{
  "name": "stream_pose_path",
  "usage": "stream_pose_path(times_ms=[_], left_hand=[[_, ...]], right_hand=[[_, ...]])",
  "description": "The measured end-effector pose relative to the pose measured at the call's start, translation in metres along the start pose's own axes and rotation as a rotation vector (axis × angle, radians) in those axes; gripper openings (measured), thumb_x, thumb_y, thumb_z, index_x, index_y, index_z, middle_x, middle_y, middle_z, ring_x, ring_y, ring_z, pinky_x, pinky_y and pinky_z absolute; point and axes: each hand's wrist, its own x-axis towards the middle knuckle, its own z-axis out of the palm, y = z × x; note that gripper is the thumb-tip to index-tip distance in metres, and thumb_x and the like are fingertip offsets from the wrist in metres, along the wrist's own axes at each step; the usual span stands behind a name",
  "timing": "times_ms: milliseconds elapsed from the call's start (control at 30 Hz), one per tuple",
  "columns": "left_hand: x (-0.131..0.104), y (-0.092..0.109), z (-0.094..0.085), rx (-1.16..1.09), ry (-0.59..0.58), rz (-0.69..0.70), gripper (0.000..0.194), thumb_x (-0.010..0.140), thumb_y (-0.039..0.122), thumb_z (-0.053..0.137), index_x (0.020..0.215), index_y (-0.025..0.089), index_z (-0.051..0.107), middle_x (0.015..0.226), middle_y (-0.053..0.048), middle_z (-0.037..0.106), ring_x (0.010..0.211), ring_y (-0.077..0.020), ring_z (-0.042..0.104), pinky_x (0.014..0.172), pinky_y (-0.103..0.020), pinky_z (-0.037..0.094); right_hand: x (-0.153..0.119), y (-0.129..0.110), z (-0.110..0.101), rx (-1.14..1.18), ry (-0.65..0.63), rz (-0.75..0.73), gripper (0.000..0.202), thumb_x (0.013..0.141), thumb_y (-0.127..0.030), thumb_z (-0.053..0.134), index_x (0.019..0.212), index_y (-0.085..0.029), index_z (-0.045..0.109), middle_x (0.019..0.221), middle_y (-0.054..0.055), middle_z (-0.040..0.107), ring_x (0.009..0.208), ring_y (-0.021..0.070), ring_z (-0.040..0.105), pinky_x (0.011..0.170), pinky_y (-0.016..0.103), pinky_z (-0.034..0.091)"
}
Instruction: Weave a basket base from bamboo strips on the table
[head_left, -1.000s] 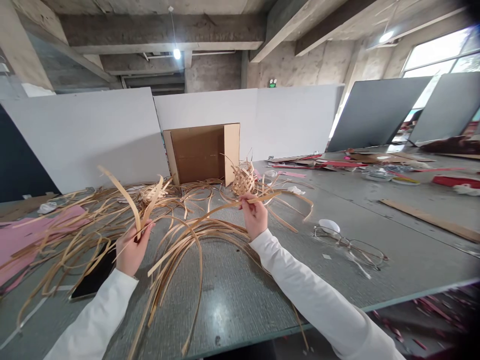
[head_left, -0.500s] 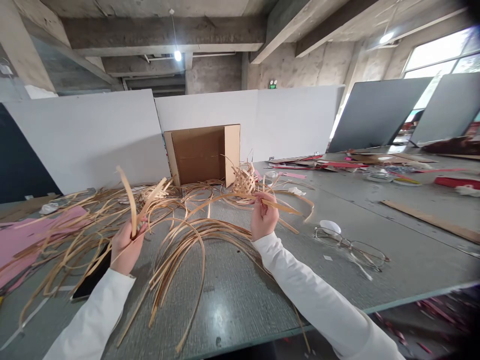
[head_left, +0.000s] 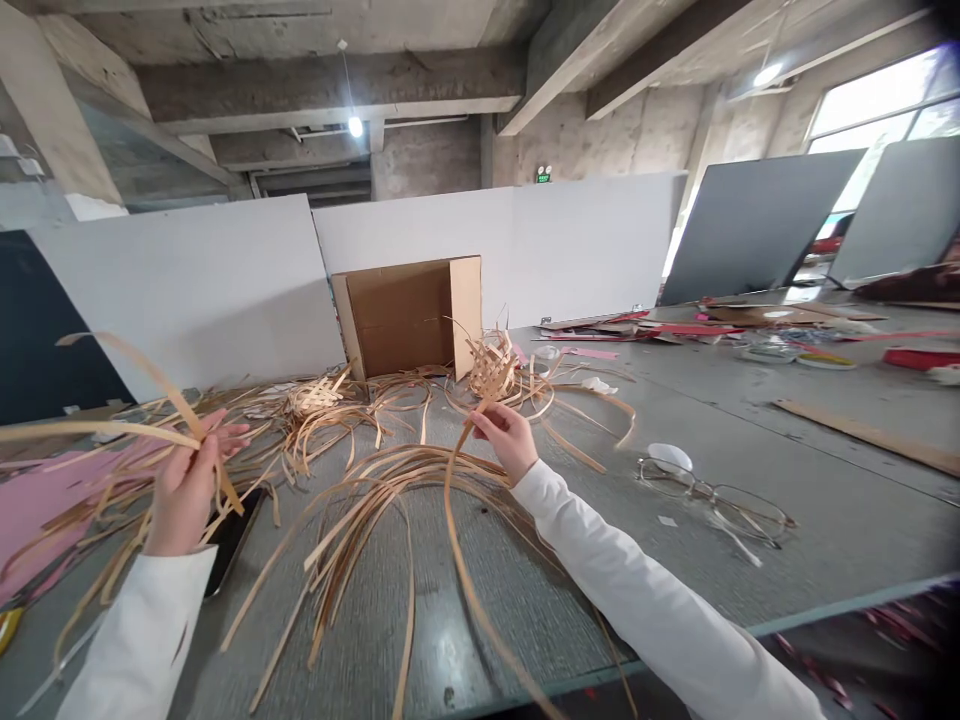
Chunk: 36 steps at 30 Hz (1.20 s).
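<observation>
My left hand (head_left: 186,485), at the left over the table, pinches several pale flat strips (head_left: 142,432) that cross at the fingertips and stick out to the left and upward. Near the middle, my right hand (head_left: 506,437) is closed on the end of one long tan strip (head_left: 463,560), which curves down past the table's front edge. Between the hands lies a bundle of loose strips (head_left: 352,530), arched over the tabletop. Partly woven strips (head_left: 491,365) stand just behind my right hand. A dark phone (head_left: 234,545) lies under my left wrist, partly covered.
An open cardboard box (head_left: 405,320) stands at the back against white panels (head_left: 585,250). Eyeglasses (head_left: 712,495) and a white oval object (head_left: 670,458) lie to the right. Pink paper (head_left: 45,510) is at the left. Red scraps and a long board (head_left: 862,435) lie farther right.
My left hand has moved left and its strips now spread sideways. The strip in my right hand, earlier stretched across toward the left, now hangs down toward the front edge.
</observation>
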Motion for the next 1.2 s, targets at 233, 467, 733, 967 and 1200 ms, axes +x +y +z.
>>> stream_pose_path(times_ms=[233, 467, 733, 967, 1200], left_hand=[[0.016, 0.067, 0.013, -0.496, -0.182, -0.133, 0.028, 0.076, 0.022, 0.061, 0.104, 0.018, 0.058, 0.106, -0.006, 0.063, 0.104, -0.0265, 0.055, 0.097, -0.047, 0.041], [0.031, 0.113, 0.056, -0.639, -0.471, -0.359, 0.031, 0.080, 0.012, 0.048, 0.110, 0.017, 0.054, 0.116, -0.009, 0.060, 0.108, -0.0277, 0.054, 0.086, -0.047, 0.050], [0.016, 0.103, 0.105, -0.716, -0.732, -0.482, 0.029, 0.082, 0.020, 0.051, 0.111, 0.019, 0.054, 0.121, -0.010, 0.056, 0.111, -0.0298, 0.052, 0.087, -0.049, 0.048], [0.011, 0.095, 0.114, -0.780, -0.650, -0.578, 0.025, 0.083, 0.012, 0.051, 0.107, 0.016, 0.056, 0.122, -0.011, 0.055, 0.102, -0.0287, 0.058, 0.080, -0.046, 0.053], [0.007, 0.097, 0.115, -0.799, -0.687, -0.627, 0.029, 0.084, 0.013, 0.049, 0.113, 0.016, 0.054, 0.119, -0.012, 0.056, 0.101, -0.0284, 0.059, 0.082, -0.047, 0.051]], right_hand=[[0.004, -0.051, 0.027, -0.038, -0.205, -0.121, 0.033, 0.062, -0.045, 0.069, 0.074, -0.016, 0.058, 0.066, 0.004, 0.065, 0.062, 0.0149, 0.062, 0.056, 0.026, 0.049], [0.017, -0.137, 0.058, -0.029, -0.130, -0.566, 0.019, 0.071, -0.032, 0.064, 0.075, -0.016, 0.054, 0.068, -0.001, 0.063, 0.068, 0.0121, 0.064, 0.063, 0.026, 0.054], [0.020, -0.134, 0.061, -0.165, 0.244, -0.913, 0.010, 0.081, -0.029, 0.055, 0.081, -0.019, 0.053, 0.078, -0.001, 0.062, 0.076, 0.0110, 0.064, 0.071, 0.027, 0.056], [0.018, -0.128, 0.062, -0.220, 0.343, -1.027, 0.007, 0.084, -0.027, 0.052, 0.084, -0.020, 0.054, 0.082, -0.001, 0.064, 0.077, 0.0120, 0.064, 0.070, 0.028, 0.056], [0.013, -0.126, 0.067, -0.254, 0.273, -0.966, 0.011, 0.083, -0.032, 0.053, 0.085, -0.021, 0.056, 0.084, 0.000, 0.065, 0.078, 0.0124, 0.064, 0.070, 0.028, 0.056]])
